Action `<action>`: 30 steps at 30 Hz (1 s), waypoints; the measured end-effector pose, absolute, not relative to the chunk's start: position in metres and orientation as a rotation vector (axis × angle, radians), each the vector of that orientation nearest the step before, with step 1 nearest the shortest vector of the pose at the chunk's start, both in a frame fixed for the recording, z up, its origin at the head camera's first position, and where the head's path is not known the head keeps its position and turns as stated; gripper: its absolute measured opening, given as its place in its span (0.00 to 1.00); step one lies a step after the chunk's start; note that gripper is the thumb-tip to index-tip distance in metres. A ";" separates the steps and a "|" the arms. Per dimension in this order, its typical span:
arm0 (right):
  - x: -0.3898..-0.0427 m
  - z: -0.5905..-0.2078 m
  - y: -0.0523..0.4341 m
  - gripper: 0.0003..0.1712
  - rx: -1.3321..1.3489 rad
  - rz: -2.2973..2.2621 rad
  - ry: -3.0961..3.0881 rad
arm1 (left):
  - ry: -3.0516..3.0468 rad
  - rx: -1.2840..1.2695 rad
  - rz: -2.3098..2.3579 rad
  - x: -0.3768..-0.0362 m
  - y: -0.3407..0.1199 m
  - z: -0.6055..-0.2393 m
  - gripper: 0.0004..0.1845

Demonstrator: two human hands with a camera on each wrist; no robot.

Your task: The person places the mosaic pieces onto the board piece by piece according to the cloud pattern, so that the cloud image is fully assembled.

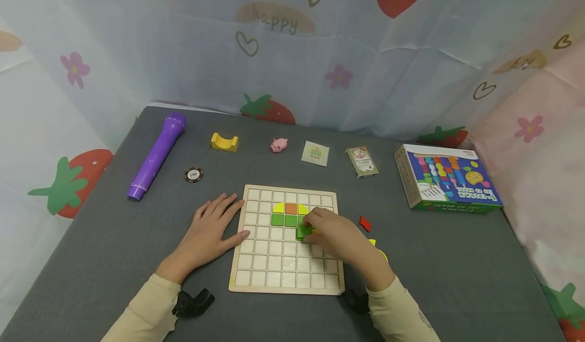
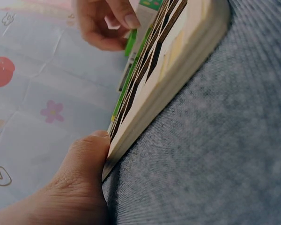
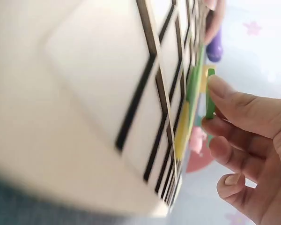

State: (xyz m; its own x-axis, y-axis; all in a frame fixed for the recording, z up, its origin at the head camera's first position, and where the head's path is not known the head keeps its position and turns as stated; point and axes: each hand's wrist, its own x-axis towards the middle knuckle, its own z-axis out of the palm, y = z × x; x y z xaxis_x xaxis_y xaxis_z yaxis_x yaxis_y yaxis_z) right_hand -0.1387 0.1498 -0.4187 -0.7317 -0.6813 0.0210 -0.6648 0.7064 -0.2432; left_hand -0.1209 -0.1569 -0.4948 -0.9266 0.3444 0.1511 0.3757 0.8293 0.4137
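Green square tile (image 1: 303, 231), pinched over the wooden grid board (image 1: 260, 261).

My right hand (image 1: 335, 235) held the tile between thumb and fingertips, just below the green, orange and yellow pieces (image 1: 290, 214) already seated in the board's upper rows. My left hand (image 1: 211, 233) lay flat, fingers straight, against the board's left edge. A red piece (image 1: 365, 224) and yellow pieces (image 1: 379, 250) lay just right of the board. Farther back: purple flashlight (image 1: 156, 154), poker chip (image 1: 193, 174), yellow block (image 1: 224, 142), pink pig (image 1: 278, 144), card deck (image 1: 361, 162), toy box (image 1: 445, 177).
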 end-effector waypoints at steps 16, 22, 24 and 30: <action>-0.140 -0.421 0.118 0.15 -1.153 -0.148 2.796 | -2.924 -0.585 -0.677 -0.121 -0.157 -0.494 0.40; -0.140 -0.421 0.114 0.16 -1.141 -0.096 2.801 | -2.917 -0.585 -0.673 -0.121 -0.157 -0.497 0.40; -0.140 -0.421 0.114 0.16 -1.136 -0.087 2.800 | -2.915 -0.584 -0.677 -0.121 -0.157 -0.497 0.40; -0.140 -0.420 0.116 0.16 -1.138 -0.100 2.794 | -2.916 -0.585 -0.683 -0.121 -0.157 -0.497 0.40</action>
